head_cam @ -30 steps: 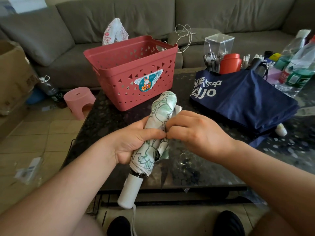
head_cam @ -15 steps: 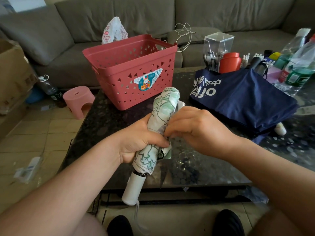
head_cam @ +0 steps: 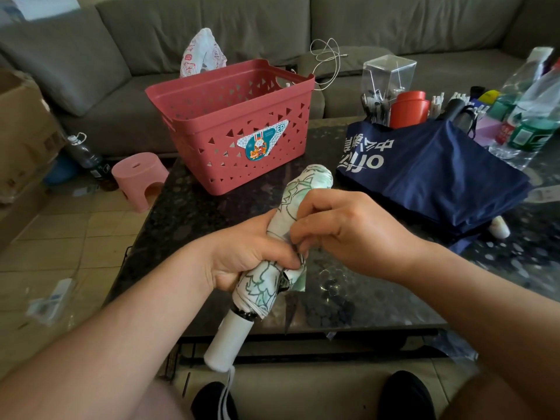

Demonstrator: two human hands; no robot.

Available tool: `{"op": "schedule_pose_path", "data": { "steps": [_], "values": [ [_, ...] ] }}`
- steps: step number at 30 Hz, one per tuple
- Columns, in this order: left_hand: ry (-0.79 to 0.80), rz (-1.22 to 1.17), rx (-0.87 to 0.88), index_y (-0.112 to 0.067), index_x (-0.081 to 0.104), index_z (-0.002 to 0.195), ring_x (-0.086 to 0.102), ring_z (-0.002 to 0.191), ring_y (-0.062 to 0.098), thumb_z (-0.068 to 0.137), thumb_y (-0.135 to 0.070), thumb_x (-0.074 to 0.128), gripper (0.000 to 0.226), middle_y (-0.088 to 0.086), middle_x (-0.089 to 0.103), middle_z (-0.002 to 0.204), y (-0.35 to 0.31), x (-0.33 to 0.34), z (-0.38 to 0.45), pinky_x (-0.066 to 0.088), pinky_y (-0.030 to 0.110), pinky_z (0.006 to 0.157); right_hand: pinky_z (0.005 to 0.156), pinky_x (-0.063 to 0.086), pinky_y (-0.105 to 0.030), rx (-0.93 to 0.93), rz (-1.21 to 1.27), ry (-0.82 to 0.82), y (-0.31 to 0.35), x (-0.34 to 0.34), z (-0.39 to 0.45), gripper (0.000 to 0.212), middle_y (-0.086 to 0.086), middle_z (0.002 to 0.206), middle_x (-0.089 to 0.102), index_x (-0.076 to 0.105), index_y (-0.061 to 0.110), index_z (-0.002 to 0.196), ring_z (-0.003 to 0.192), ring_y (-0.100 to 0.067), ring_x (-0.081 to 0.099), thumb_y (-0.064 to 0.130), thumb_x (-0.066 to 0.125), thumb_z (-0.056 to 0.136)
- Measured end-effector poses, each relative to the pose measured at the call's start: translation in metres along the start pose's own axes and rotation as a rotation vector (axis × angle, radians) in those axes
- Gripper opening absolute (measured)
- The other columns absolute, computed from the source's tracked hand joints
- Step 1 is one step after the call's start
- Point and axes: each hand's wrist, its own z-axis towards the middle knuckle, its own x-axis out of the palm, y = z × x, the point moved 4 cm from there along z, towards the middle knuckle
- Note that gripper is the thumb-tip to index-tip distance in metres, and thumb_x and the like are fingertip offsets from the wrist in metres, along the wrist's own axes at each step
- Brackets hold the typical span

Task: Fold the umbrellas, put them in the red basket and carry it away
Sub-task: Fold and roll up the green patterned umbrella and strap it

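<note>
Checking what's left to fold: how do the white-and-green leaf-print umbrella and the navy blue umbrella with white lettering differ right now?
The white-and-green leaf-print umbrella is rolled tight; the navy blue umbrella with white lettering lies loosely flattened. The leaf-print one is gripped by the left hand and right hand; the navy one rests untouched on the table. Neither is in the red plastic basket.

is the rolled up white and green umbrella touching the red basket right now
Apart. In the head view the tip of the white and green umbrella ends short of the red basket, with a strip of dark table showing between them.
</note>
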Motion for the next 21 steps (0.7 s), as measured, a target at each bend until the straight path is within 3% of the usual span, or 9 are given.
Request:
{"op": "schedule_pose_path", "data": {
  "steps": [6,10,13,16,18,20,21],
  "values": [
    [-0.038,0.198,0.066,-0.013,0.056,0.092,0.056,0.074,0.019,0.070,0.019,0.061,0.039,0.014,0.054,0.087,0.002,0.008,0.006,0.053,0.032,0.068,0.068,0.054,-0.030,0.362,0.162,0.044,-0.015,-0.002,0.002,0.029,0.010,0.076,0.068,0.076,0.025,0.075,0.074,-0.010,0.064,0.016,0.099,0.059],
    [-0.099,0.226,0.092,-0.016,0.056,0.089,0.058,0.075,0.019,0.073,0.024,0.060,0.043,0.012,0.056,0.086,0.002,0.009,0.009,0.054,0.034,0.071,0.067,0.056,-0.039,0.353,0.086,0.095,-0.015,-0.002,0.007,0.028,0.011,0.075,0.068,0.074,0.030,0.070,0.071,-0.008,0.064,0.020,0.098,0.062],
    [-0.099,0.028,0.112,-0.015,0.059,0.103,0.063,0.075,0.019,0.071,0.015,0.062,0.044,0.010,0.061,0.087,0.001,0.006,0.010,0.057,0.034,0.069,0.072,0.055,-0.039,0.322,0.038,-0.011,-0.017,-0.007,0.008,0.023,0.010,0.080,0.067,0.075,0.027,0.071,0.079,-0.011,0.062,0.027,0.097,0.064],
    [-0.093,-0.265,0.146,-0.008,0.057,0.126,0.069,0.077,0.027,0.072,0.002,0.062,0.055,0.017,0.066,0.094,-0.001,0.002,0.012,0.060,0.040,0.071,0.085,0.048,-0.032,0.304,-0.084,-0.330,-0.023,-0.026,0.002,0.029,0.002,0.103,0.062,0.076,0.019,0.084,0.098,-0.021,0.057,0.039,0.093,0.070],
    [-0.144,-0.360,0.152,-0.004,0.059,0.129,0.070,0.074,0.027,0.071,-0.005,0.058,0.057,0.016,0.067,0.092,-0.001,-0.001,0.013,0.061,0.041,0.070,0.081,0.048,-0.026,0.417,-0.014,-0.459,-0.027,-0.032,-0.005,0.026,0.003,0.101,0.059,0.072,0.019,0.090,0.094,-0.015,0.058,0.037,0.088,0.080],
    [-0.211,-0.447,0.153,-0.007,0.058,0.131,0.070,0.070,0.028,0.070,-0.006,0.057,0.061,0.015,0.066,0.088,0.003,-0.004,0.016,0.063,0.043,0.070,0.072,0.054,-0.029,0.631,0.214,-0.376,-0.033,-0.020,-0.010,0.021,0.003,0.090,0.064,0.068,0.024,0.090,0.079,-0.008,0.060,0.039,0.081,0.087],
    [-0.234,-0.489,0.171,-0.009,0.057,0.134,0.070,0.073,0.029,0.070,-0.006,0.060,0.064,0.016,0.067,0.088,0.005,-0.005,0.018,0.063,0.046,0.073,0.072,0.059,-0.038,0.735,0.374,-0.275,-0.032,-0.007,-0.013,0.024,0.000,0.088,0.066,0.067,0.026,0.093,0.075,-0.008,0.061,0.046,0.079,0.087]
  ]
}}
